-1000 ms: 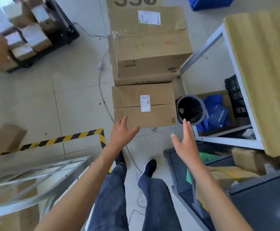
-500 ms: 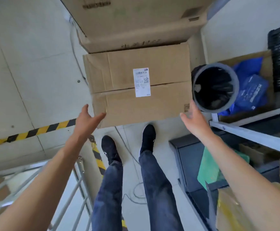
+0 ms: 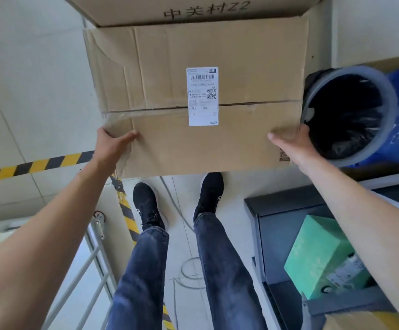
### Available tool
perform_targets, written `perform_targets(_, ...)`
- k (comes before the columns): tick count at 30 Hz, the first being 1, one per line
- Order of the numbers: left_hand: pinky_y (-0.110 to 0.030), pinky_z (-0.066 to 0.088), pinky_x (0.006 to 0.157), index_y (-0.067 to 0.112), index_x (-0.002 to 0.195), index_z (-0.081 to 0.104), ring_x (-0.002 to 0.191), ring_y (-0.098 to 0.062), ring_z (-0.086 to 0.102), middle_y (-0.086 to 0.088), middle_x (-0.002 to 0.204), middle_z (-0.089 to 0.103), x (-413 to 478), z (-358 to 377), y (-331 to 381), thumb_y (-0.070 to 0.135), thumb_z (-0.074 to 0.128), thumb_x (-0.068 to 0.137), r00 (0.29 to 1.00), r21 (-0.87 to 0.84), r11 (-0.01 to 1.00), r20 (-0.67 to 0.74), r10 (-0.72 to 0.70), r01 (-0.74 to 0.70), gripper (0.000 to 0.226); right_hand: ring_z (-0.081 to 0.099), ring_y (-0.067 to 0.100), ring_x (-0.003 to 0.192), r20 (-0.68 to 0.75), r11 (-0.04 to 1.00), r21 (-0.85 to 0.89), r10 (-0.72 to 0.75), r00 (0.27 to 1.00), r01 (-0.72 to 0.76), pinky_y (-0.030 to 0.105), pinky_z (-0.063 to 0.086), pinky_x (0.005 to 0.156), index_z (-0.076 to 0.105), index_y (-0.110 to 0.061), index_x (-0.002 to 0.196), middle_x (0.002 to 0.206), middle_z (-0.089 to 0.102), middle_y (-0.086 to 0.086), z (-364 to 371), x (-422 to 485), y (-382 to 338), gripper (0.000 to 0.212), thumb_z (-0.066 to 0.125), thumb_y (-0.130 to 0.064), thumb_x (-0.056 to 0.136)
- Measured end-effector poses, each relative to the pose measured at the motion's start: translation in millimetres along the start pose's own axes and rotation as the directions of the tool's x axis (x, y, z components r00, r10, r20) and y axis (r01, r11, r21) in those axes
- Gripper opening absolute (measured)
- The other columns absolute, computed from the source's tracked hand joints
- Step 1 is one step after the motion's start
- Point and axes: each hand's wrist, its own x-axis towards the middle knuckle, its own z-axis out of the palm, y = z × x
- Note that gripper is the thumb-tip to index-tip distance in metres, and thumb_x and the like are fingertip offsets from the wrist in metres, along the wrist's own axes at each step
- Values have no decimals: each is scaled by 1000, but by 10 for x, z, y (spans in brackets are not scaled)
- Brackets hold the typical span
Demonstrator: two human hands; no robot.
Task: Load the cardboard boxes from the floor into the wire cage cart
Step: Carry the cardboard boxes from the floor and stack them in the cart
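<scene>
While the left hand (image 3: pixel 112 144) and right hand (image 3: pixel 291 145) each grip a side edge of the cardboard box (image 3: pixel 170 148), thumbs on top, it looks not yet lifted off the floor, so basically the whole carry to the wire cage cart (image 3: pixel 93 265) is left imo.

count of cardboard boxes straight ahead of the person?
2. The labelled box is nearest, left hand and right hand gripping its near corners. A second box with printed characters lies behind it, cropped by the frame's top. Others may be hidden beyond.
</scene>
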Motion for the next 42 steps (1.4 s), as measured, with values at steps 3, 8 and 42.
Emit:
perform_targets(3,-27,58,74,1,128,60,103,-24,71,-14,118,70,0,-7,-2,23,86,77,1000,-15,1000,9,13,-13,61,51,16,114,20,997,69,19,1000,-20,26,36,92,31,-11,142,124,52,-3,4,1,-7,83,84,-30,81)
perform_targets(8,-44,57,87,8,129,56,106,-26,68,-9,119,68,-350,-246,128,40,89,67,1000,-32,999,5,-7,7,77,54,18,113,8,993,114,13,1000,-14,32,44,89,38,-15,143,126,56,-1,-217,-428,-75,80,84,-31,80)
perform_targets(42,-31,53,60,25,114,64,86,-16,71,6,99,73,-7659,-3922,-1090,50,87,66,670,-568,764,-698,-251,-306,59,62,17,113,406,523,-121,-749,523,844,48,52,97,51,-34,129,127,61,-6,-713,-7036,-2722,92,82,-68,50)
